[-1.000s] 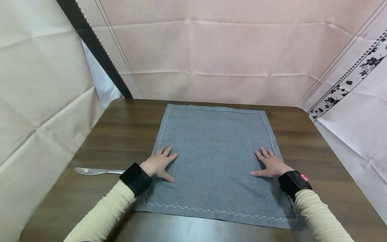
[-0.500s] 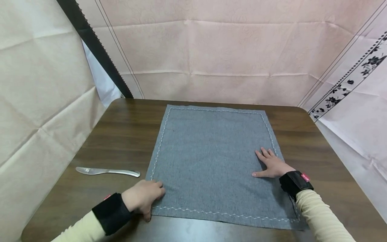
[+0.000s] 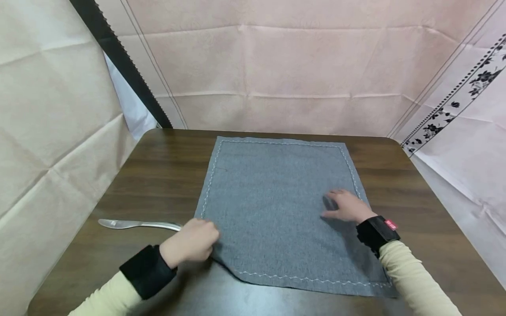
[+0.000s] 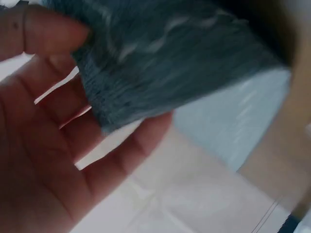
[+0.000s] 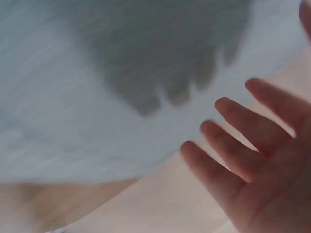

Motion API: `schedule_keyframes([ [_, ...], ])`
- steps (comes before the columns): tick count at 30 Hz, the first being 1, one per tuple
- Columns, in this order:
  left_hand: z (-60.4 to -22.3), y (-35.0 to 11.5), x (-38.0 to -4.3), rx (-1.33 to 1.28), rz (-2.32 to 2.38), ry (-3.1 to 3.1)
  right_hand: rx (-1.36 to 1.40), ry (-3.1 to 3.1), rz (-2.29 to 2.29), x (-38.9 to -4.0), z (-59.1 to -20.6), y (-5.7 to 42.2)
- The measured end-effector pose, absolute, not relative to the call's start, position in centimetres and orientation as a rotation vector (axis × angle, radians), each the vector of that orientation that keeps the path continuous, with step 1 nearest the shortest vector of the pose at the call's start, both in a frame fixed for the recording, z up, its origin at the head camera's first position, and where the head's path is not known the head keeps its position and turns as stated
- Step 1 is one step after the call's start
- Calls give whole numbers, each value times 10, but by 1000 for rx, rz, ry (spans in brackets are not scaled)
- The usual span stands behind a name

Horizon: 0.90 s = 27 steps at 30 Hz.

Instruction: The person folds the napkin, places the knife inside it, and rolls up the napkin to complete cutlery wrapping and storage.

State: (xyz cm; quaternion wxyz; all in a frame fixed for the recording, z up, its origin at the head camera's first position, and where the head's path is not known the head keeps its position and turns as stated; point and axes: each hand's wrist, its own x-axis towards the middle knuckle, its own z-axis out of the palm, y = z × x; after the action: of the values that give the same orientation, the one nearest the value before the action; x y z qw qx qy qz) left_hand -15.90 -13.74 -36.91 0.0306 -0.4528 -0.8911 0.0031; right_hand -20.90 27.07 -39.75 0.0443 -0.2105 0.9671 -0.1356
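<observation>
A square blue-grey cloth [image 3: 276, 210] with white zigzag stitching along its edges lies on the wooden table. My left hand [image 3: 193, 240] pinches its near left corner between thumb and fingers and holds it raised off the table. In the left wrist view the lifted cloth corner [image 4: 146, 73] hangs between the thumb and the fingers [image 4: 124, 160]. My right hand [image 3: 347, 207] hovers over the right part of the cloth and casts a shadow on it. Its fingers [image 5: 243, 150] are spread and hold nothing in the right wrist view.
A silver table knife [image 3: 134, 224] lies left of the cloth, its handle end partly hidden behind my left hand. The brown wooden table [image 3: 158, 175] has rounded far corners. Pale creased sheets [image 3: 296, 66] hang behind it and at both sides.
My left hand has gone from lying on the cloth to its near left corner, which it has lifted inward. My right hand has risen off the cloth and shifted slightly left.
</observation>
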Motion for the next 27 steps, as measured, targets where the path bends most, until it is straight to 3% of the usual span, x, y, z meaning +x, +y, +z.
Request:
schedule_keyframes([
  [7, -352, -107, -198, -1477, -213, -2572, -1146, 2782, -733, -211, -379, 164],
  [13, -358, -89, -215, -1552, -473, -2553, -1147, 2653, -970, -212, -385, 101],
  [19, -366, -88, -220, -1484, -524, -2461, -1030, 2756, -1094, -215, -392, 88],
  [27, -371, -98, -214, -1347, -336, -2397, -960, 2903, -1034, -226, -397, 106],
])
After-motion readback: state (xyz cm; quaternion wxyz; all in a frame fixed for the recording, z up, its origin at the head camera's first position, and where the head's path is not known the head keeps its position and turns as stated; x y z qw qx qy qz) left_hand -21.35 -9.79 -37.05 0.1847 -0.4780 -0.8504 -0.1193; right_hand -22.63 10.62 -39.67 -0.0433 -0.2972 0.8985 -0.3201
